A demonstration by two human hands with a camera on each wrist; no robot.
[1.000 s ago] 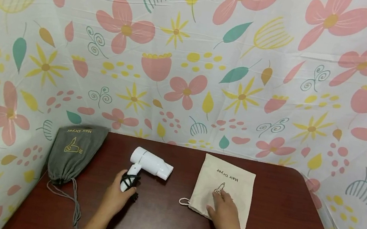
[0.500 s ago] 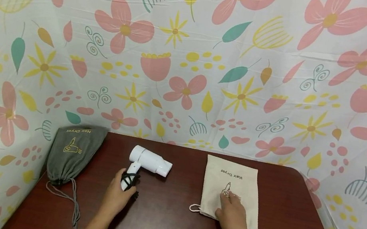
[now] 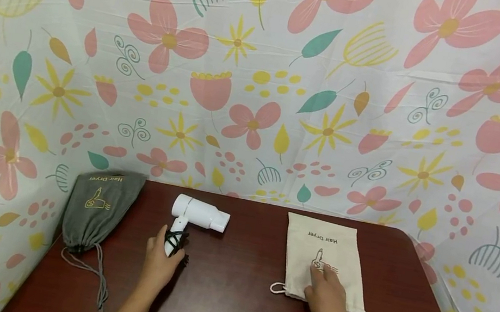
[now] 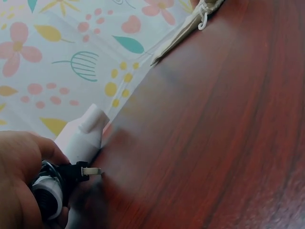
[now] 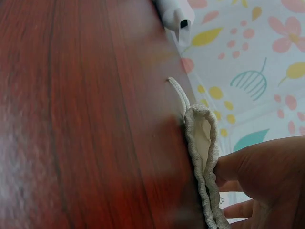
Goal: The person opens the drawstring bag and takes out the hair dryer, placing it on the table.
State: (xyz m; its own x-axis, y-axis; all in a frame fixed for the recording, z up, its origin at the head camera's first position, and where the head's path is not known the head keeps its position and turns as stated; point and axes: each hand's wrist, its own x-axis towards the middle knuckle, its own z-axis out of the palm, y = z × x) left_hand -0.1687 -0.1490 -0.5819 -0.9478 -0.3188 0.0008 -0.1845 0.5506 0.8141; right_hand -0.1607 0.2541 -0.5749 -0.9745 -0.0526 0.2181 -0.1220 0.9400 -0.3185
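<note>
Far left: grey cloth drawstring pouch [image 3: 97,210], lettered "Hair Dryer" in gold above a dryer outline; neck gathered, cord trailing to the near side.

Left of centre: white plastic hair dryer [image 3: 200,213], cylindrical barrel on the far side, nozzle pointing right. Left hand [image 3: 159,265] curled round its handle, grip closed. Thin black cord [image 3: 175,239] wound about the handle; a black piece with a pale prong, probably its plug, shows in the left wrist view.

Right of centre: flat beige cloth bag [image 3: 321,233], same lettering upside down, mouth on the near side and slightly agape, white cord loops at both near corners. Right hand [image 3: 327,299] rests on its printed face, fingers loosely extended.

Beneath: reddish-brown wood-grain table [image 3: 231,296]. Behind: white floral-print sheet [image 3: 266,59].
</note>
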